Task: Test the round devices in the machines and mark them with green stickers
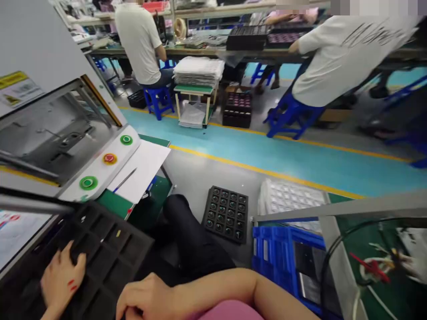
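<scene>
A black compartment tray [110, 249] lies low on the left, beside my legs. Over its left part is my left hand [63, 275], thumb and fingers apart, with fingertips at one of the pockets and two red marks near the thumb. I see nothing held in it. My right hand [147, 295] is closed near the tray's right edge, its fingers curled downward. Whatever it may hold is hidden. A small yellow piece [118, 233] shows in one pocket, and most other pockets look dark.
A machine panel with green buttons [88, 182] and a red button [110, 158] stands left, near white paper with a pen [125, 179]. On the floor sits a black tray of round parts [227, 213]. Blue bins [273, 262] and cables are right; people sit on stools beyond.
</scene>
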A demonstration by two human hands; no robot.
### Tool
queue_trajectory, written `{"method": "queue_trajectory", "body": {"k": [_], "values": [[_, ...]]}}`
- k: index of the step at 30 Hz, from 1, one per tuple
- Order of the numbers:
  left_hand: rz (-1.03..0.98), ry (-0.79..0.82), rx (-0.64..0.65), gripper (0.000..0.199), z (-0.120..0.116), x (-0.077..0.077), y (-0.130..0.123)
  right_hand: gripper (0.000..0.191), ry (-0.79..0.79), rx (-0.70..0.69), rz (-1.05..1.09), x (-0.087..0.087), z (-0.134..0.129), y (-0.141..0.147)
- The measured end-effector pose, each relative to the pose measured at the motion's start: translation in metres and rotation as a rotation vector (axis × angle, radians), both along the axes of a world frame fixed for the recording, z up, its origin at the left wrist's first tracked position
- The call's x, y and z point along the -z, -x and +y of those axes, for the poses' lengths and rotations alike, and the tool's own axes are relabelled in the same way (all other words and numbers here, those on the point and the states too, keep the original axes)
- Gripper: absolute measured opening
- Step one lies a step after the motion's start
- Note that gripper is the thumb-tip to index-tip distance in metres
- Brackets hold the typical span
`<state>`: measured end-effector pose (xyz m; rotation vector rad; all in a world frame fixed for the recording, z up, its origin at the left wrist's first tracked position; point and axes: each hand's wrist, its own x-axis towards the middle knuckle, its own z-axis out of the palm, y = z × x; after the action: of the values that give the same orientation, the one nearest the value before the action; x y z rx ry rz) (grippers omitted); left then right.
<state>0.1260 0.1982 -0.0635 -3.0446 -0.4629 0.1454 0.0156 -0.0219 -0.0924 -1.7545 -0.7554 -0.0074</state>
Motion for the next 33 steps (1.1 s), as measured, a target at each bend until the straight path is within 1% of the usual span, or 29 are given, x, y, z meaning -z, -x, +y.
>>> {"method": "queue_trajectory", "body": {"k": [2,4,6,8,10,11,12,14,16,18,20,23,25,29,33], "values": [[-0.049,-0.047,0.042,0.052,0.003,0.001,-0.003,0.014,0.036,0.011,-0.051,-0.004,0.007,0.006],[-0.088,-0.071,0.095,0.054,0.001,0.002,-0.008,0.017,0.072,-0.01,-0.071,-0.01,0.01,0.008],[-0.104,-0.065,0.116,0.053,0.0,0.001,-0.007,0.018,0.145,-0.09,-0.124,-0.019,0.011,0.006],[-0.113,-0.028,0.102,0.05,0.0,0.0,0.002,0.013,0.246,-0.241,-0.22,-0.03,0.011,-0.005],[-0.132,0.025,0.065,0.047,0.0,0.002,0.013,0.008,0.358,-0.413,-0.323,-0.041,0.013,-0.027],[-0.146,0.052,0.037,0.047,0.0,0.004,0.018,0.008,0.42,-0.474,-0.361,-0.046,0.017,-0.043],[-0.161,0.08,0.007,0.048,0.0,0.007,0.023,0.009,0.485,-0.51,-0.386,-0.05,0.025,-0.061],[-0.181,0.141,-0.045,0.047,0.001,0.013,0.029,0.016,0.618,-0.52,-0.405,-0.053,0.051,-0.099],[-0.183,0.209,-0.061,0.043,0.003,0.02,0.033,0.024,0.746,-0.504,-0.403,-0.047,0.085,-0.13],[-0.209,0.252,-0.092,0.042,0.003,0.027,0.036,0.026,0.855,-0.501,-0.403,-0.033,0.115,-0.152],[-0.242,0.281,-0.108,0.041,0.0,0.033,0.039,0.026,0.941,-0.475,-0.396,-0.017,0.13,-0.164],[-0.297,0.316,-0.105,0.04,-0.005,0.037,0.043,0.025,1.034,-0.412,-0.387,0.001,0.132,-0.171],[-0.338,0.33,-0.104,0.041,-0.007,0.038,0.045,0.025,1.067,-0.38,-0.392,0.005,0.129,-0.171],[-0.404,0.341,-0.12,0.038,-0.008,0.038,0.048,0.024,1.119,-0.342,-0.426,0.002,0.126,-0.166],[-0.478,0.371,-0.142,0.035,-0.016,0.031,0.054,0.023,1.19,-0.353,-0.488,-0.002,0.125,-0.155]]}}
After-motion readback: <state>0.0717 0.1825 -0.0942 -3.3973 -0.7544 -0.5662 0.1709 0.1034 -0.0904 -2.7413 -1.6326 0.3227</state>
